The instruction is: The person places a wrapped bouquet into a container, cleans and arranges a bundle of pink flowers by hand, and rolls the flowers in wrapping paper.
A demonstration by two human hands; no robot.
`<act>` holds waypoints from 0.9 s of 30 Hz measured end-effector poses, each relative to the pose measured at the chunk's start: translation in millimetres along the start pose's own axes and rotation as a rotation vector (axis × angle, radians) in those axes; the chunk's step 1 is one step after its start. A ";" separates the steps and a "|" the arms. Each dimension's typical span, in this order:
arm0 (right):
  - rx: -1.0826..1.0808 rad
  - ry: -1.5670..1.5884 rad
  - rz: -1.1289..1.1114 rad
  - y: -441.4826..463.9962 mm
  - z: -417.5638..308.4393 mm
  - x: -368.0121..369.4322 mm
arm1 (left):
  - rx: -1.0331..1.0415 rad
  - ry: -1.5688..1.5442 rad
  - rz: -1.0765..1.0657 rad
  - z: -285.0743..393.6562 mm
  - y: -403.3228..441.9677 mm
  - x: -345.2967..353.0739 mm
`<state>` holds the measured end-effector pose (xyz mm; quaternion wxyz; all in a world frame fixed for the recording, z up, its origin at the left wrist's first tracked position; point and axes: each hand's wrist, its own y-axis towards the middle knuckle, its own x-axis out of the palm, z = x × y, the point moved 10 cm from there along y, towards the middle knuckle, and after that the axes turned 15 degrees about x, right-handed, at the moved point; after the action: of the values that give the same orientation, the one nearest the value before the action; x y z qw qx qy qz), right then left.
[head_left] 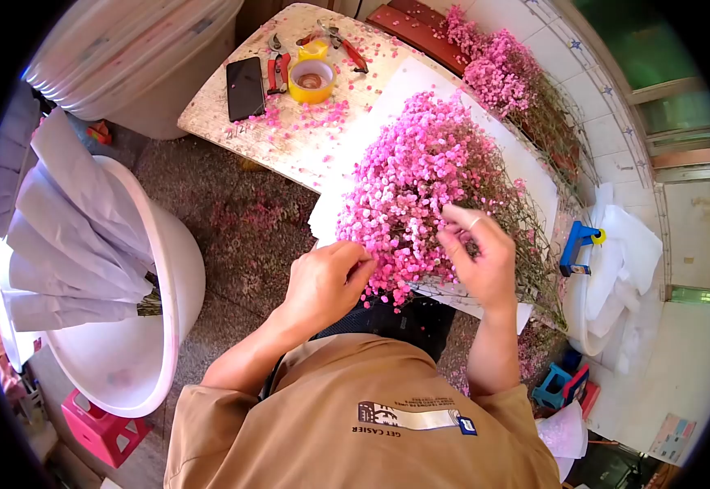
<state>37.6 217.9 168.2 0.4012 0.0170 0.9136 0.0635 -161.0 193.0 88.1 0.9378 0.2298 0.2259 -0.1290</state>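
A large bunch of pink baby's breath (pixel 412 175) lies on a white paper sheet (pixel 404 81), its thin green-brown stems spreading to the lower right. At the near left edge of the blossoms, my left hand (pixel 326 281) is closed, thumb against bent fingers, pinching at small flowers. My right hand (pixel 483 257), with a ring on one finger, reaches into the right side of the bunch. Its thumb and forefinger are bent in on the blossoms, and the other fingers are curled. What exactly lies between the fingertips is partly hidden by the flowers.
On the worktable (pixel 212 98) are a black phone (pixel 246 89), yellow tape (pixel 312 81), red-handled pruners (pixel 278 69) and pliers (pixel 347 49). More pink flowers (pixel 505 73) lie behind. A white tub (pixel 180 277) with paper-wrapped bundles (pixel 78 220) stands left, a pink stool (pixel 102 428) below.
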 end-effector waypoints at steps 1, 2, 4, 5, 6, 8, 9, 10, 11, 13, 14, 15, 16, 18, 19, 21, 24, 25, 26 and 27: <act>-0.021 -0.012 0.001 -4.4 -0.8 1.1 | 0.005 0.001 0.001 1.8 -0.5 -1.4; 0.016 0.008 -0.014 -8.6 3.3 -0.6 | -0.112 -0.180 0.041 -7.2 -7.5 -1.8; 0.028 0.004 0.023 -16.1 11.6 -9.8 | -0.252 -0.462 0.091 -27.0 -22.8 0.4; 0.031 0.001 0.051 -19.6 15.4 -15.3 | -0.297 -0.629 0.174 -38.1 -27.0 0.1; 0.051 -0.003 0.057 -22.4 18.1 -19.0 | -0.428 -0.745 0.190 -52.1 -35.9 5.0; 0.027 -0.022 0.074 -27.9 20.3 -21.5 | -0.517 -0.851 0.208 -65.6 -32.7 7.8; -0.003 -0.043 0.092 -29.6 19.0 -22.1 | -0.514 -0.848 0.216 -74.2 -30.4 10.3; 0.013 -0.046 0.077 -30.8 21.4 -19.9 | -0.531 -0.760 0.185 -83.8 -29.2 12.5; 0.007 -0.045 0.076 -31.3 19.1 -19.2 | -0.548 -0.672 0.152 -92.6 -29.8 16.0; -0.026 -0.063 0.079 -33.3 11.7 -15.5 | -0.482 -0.585 0.175 -94.2 -21.9 23.1; -0.032 -0.059 0.082 -35.0 11.3 -13.5 | -0.410 -0.580 0.195 -88.6 -15.1 23.6; -0.028 -0.057 0.086 -36.1 12.0 -11.8 | -0.337 -0.576 0.211 -82.4 -8.8 23.1; -0.038 -0.044 0.079 -37.5 11.6 -10.1 | -0.303 -0.415 0.178 -78.0 -2.4 19.4; -0.047 -0.033 0.079 -37.5 11.0 -9.3 | -0.272 -0.393 0.207 -82.1 -1.4 24.6; -0.087 -0.033 0.095 -38.7 6.8 -10.0 | -0.243 -0.371 0.242 -81.8 0.7 23.6; -0.116 -0.034 0.114 -41.1 2.5 -9.8 | -0.352 -0.413 0.241 -94.4 -6.5 23.1; -0.248 -0.041 0.105 -46.3 -14.7 -1.6 | -0.480 -0.905 0.427 -111.1 -18.8 14.4; -0.239 -0.037 0.111 -46.1 -14.3 -0.9 | -0.482 -0.902 0.416 -108.4 -18.2 7.1; -0.254 -0.048 0.092 -46.5 -15.7 2.3 | -0.488 -1.071 0.447 -100.2 -15.1 2.1; -0.268 -0.058 0.074 -46.7 -17.0 6.1 | -0.493 -1.239 0.477 -91.3 -11.7 -0.2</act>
<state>21.9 170.4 169.1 0.4234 -0.0015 0.8838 0.1993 -198.5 227.7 11.6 0.9211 -0.0617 -0.3834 0.0280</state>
